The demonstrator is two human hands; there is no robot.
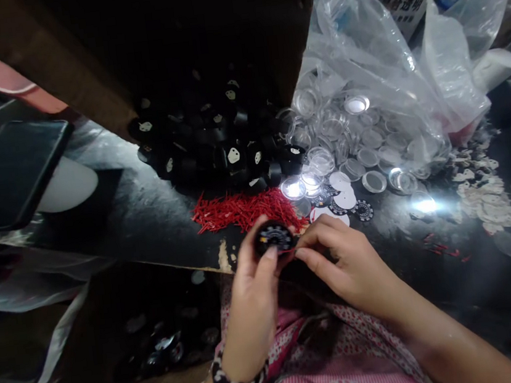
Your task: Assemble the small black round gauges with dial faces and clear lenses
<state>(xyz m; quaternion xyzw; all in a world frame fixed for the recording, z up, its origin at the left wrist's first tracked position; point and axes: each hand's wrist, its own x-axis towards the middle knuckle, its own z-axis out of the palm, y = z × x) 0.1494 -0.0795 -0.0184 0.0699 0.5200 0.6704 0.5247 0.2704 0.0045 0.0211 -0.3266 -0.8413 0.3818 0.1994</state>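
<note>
My left hand (252, 279) grips a small round black gauge (275, 237), its printed dial facing up and the thumb on its near rim. Close against the gauge's right side, my right hand (345, 255) pinches a thin red pointer (287, 251) between thumb and forefinger. Just beyond both hands lies a heap of red pointers (239, 211). Behind it, black round housings (232, 156) are piled up in shadow. Clear round covers (321, 160) spread to the right, with white discs (344, 198) and printed black dials (363, 210) in front of them.
A tilted dark box (198, 24) overhangs the housings. A phone (11, 175) leans on a white support at left. Clear plastic bags (371, 34) stand at back right, near small pale parts (479, 189). Below the table edge, an open carton holds dark round pieces (169, 345).
</note>
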